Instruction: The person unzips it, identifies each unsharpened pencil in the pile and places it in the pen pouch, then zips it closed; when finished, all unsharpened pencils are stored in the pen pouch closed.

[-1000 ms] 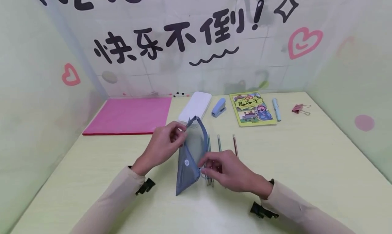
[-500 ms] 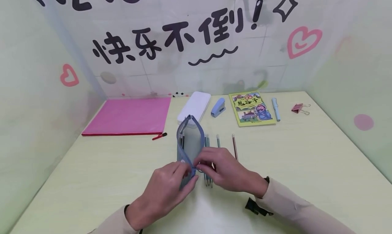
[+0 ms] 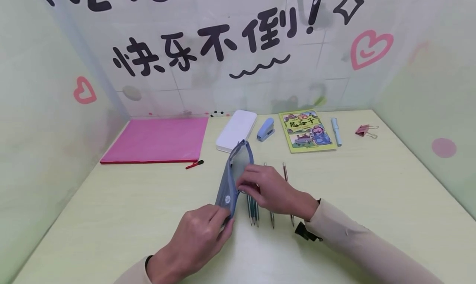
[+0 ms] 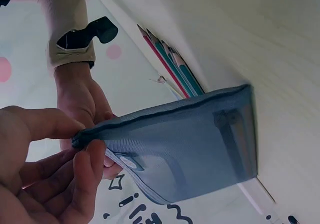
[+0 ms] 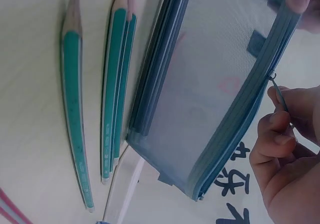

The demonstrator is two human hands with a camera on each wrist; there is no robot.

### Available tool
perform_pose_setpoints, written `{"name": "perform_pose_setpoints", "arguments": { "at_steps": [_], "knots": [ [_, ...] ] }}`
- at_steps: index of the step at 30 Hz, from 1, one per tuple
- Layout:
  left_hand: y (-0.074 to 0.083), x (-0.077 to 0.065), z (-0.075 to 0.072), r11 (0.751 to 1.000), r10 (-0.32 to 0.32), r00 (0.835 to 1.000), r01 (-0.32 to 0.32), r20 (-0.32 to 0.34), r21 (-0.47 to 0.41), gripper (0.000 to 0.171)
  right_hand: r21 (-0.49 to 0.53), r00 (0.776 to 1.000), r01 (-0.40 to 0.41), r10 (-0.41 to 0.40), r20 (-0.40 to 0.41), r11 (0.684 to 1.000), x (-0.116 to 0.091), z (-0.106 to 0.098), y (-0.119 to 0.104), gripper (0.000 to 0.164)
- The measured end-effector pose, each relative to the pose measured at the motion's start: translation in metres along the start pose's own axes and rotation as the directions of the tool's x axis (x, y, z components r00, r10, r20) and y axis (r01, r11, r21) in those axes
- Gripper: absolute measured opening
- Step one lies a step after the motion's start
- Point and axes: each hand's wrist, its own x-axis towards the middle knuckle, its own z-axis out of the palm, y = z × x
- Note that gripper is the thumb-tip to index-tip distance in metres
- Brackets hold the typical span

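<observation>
A blue-grey mesh zip pouch (image 3: pixel 224 189) stands on edge at the middle of the table, its far part gaping. My left hand (image 3: pixel 202 234) pinches its near top corner between thumb and fingers. Partway along the zip, my right hand (image 3: pixel 273 191) pinches the zipper pull (image 5: pixel 281 96), a thin loop in the right wrist view. Dark sticks (image 5: pixel 160 58) show through the mesh along the pouch's bottom. Beside it on the right lie several green pencils (image 3: pixel 253 213), with one more green pencil (image 5: pixel 73 98) apart from them and a dark red pencil (image 3: pixel 285 172) farther right.
Along the back are a pink folder (image 3: pixel 156 141) with a red zipper pull (image 3: pixel 194 164), a white case (image 3: pixel 238 129), a blue stapler (image 3: pixel 265 130), a yellow comic book (image 3: pixel 308 131), a light blue pen (image 3: pixel 336 132) and a binder clip (image 3: pixel 366 131). Walls enclose the table.
My left hand has let go of the pouch's far rim and taken its near corner. The right hand has moved the zipper pull away from the near end, and the near part has drawn together.
</observation>
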Motion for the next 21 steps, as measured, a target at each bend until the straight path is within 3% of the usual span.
{"name": "perform_pose_setpoints", "arguments": {
  "at_steps": [11, 16, 21],
  "knots": [
    [0.004, -0.006, -0.006, 1.000, -0.027, 0.998, 0.027, 0.048, -0.008, 0.024, -0.094, 0.999, 0.001, -0.005, -0.034, 0.996, 0.014, -0.001, 0.019, 0.007],
    [0.004, -0.006, -0.007, 1.000, -0.004, 0.999, 0.004, 0.045, -0.009, 0.022, -0.176, 0.995, 0.023, -0.039, -0.091, 0.984, 0.023, -0.004, 0.030, 0.008],
    [0.006, -0.008, -0.010, 1.000, -0.004, 0.998, 0.005, 0.059, -0.024, 0.022, -0.210, 0.990, -0.009, -0.021, -0.142, 0.978, 0.032, -0.007, 0.043, 0.007]
  ]
}}
